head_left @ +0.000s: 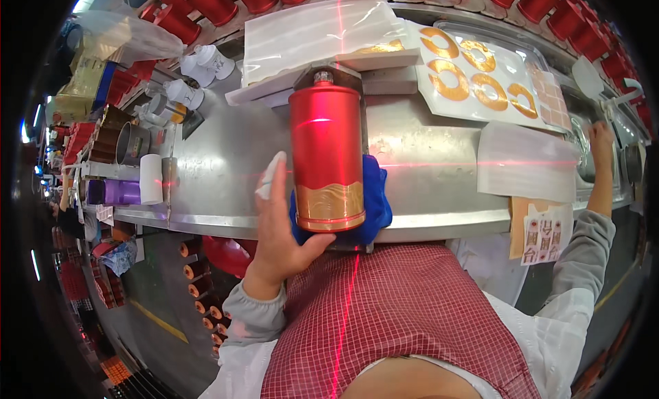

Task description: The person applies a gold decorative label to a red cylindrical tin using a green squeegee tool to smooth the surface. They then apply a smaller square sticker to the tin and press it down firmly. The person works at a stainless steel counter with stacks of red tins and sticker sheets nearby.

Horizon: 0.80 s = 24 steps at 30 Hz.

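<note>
Steel covers the long table [425,138], smooth and shiny, with two red laser lines crossing on it. One red metal bottle [327,155], a cylinder with a gold band, lies on a blue cloth [376,200] at the near edge. Fingers of the left hand [278,227] grasp its side. The right hand [603,141] reaches far right; I cannot tell its fingers' state. Five gold rings show on one white sheet [480,76].
</note>
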Available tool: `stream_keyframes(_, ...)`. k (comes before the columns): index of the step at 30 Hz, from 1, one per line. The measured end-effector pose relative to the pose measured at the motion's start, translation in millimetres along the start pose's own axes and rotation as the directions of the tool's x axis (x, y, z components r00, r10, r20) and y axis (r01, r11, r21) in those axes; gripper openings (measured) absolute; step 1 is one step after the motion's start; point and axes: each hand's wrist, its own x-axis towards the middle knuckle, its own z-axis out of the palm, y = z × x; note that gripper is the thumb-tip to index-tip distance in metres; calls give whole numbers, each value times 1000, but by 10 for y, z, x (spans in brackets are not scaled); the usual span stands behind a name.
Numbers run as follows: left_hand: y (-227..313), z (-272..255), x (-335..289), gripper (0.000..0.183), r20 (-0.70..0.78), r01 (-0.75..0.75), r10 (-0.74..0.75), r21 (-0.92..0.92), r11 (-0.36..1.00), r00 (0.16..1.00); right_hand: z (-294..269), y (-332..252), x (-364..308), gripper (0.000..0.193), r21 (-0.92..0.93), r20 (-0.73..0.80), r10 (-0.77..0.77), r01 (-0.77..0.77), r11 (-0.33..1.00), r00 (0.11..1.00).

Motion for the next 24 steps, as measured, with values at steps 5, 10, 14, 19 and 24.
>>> stream_keyframes(5, -226, 223, 26, 104, -18, -95, 96, 29, 995, 995, -961, -1022, 454, 17, 380, -61, 46, -20, 925, 997)
stream_keyframes(10, -308, 302, -56, 105, 0, -24, 24, -131, 991, 1000, -1835, -2704, 500, 18, 723, -140, -14, 112, 681, 990)
stream_keyframes(14, -381, 332, -103, 104, -10, 8, -11, -267, 964, 1000, -2592, -3974, 520, 9, 929, -69, -238, 150, 339, 969)
stream_keyframes(19, -383, 293, -65, 105, 13, -25, 30, -295, 955, 999, -2764, -4949, 547, 19, 929, -253, -371, 331, 165, 894)
stream_keyframes(24, -360, 254, 266, 89, 8, 69, -150, -913, 402, 989, -2546, -5194, 533, 16, 936, -154, -386, 260, 239, 910)
